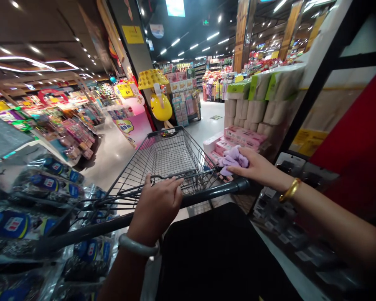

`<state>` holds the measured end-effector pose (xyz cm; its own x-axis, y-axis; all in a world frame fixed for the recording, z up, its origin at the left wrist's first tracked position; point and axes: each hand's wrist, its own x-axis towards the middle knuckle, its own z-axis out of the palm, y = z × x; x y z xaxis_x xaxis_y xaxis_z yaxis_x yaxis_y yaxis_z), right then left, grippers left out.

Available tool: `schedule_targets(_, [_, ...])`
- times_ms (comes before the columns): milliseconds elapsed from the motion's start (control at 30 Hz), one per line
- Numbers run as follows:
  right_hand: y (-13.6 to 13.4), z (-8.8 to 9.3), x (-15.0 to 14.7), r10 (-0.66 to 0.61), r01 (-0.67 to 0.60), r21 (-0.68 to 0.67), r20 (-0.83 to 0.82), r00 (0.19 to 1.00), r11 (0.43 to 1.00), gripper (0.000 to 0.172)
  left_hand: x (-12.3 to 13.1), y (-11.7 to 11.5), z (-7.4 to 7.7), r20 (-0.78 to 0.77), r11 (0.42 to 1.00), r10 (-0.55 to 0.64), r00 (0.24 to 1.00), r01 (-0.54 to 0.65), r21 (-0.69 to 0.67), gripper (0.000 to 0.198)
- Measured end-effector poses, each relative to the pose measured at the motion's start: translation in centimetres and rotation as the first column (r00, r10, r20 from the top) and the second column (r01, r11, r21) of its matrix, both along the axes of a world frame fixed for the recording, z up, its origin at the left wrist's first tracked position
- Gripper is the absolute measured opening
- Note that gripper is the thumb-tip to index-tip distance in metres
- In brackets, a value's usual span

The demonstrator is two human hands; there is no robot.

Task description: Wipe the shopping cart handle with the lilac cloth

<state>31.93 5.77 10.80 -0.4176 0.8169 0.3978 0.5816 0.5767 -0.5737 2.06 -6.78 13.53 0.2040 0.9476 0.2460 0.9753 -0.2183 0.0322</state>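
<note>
The right hand [249,164] grips a lilac cloth [233,159] at the near-right corner of the shopping cart [173,155]. The left hand [158,203] lies across the handlebar [214,191]; closure indeterminate. Work appears under way; remaining extent is not discernible.

Gold bracelet [290,190], pale grey bangle [138,246]

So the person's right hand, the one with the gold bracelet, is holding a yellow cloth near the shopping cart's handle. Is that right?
Not quite: the cloth is light purple, not yellow, as the head view shows. The right hand, with the gold bracelet, does hold it near the shopping cart's handle.
</note>
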Motion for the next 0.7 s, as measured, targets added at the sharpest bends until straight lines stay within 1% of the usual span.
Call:
schedule_targets(67, [0.5, -0.3, -0.7, -0.054, 0.054, 0.047, -0.017, 0.998, 0.997, 0.034, -0.1, 0.2, 0.1, -0.008, 1.0, 0.01, 1.0, -0.01, -0.009, 0.043])
schedule_targets(133, [1.0, -0.3, -1.4, -0.074, 0.076, 0.084, -0.028, 0.997, 0.994, 0.026, -0.2, 0.5, 0.1, -0.01, 1.0, 0.018, 1.0, -0.018, -0.025, 0.044])
schedule_targets(233, [1.6, -0.1, -1.8, -0.039, 0.037, 0.129, 0.014, 0.999, 0.991, 0.019, -0.4, 0.9, 0.0, -0.021, 0.999, 0.02, 1.0, -0.021, -0.037, 0.045])
schedule_targets(367, [1.8, -0.1, -1.7, -0.004, -0.002, 0.163, 0.036, 0.999, 0.987, 0.016, -0.5, 1.1, -0.1, -0.036, 1.0, 0.015, 0.999, -0.016, -0.015, 0.045])
schedule_targets(500, [1.0, 0.2, -1.7, -0.006, 0.006, 0.187, 0.001, 1.0, 0.982, 0.02, -0.6, 1.4, -0.1, -0.056, 1.0, -0.013, 0.998, 0.012, -0.016, 0.045])
schedule_targets(600, [-0.3, 0.6, -1.6, 0.031, -0.03, 0.21, -0.001, 1.0, 0.977, 0.022, -1.0, 1.9, 0.0, -0.063, 0.999, -0.037, 0.997, 0.036, -0.026, 0.046])
schedule_targets(700, [-1.2, 0.7, -1.5, 0.083, -0.074, 0.251, -0.026, 0.996, 0.965, 0.019, -2.1, 2.4, 0.1, -0.066, 0.999, -0.033, 0.997, 0.031, -0.04, 0.045])
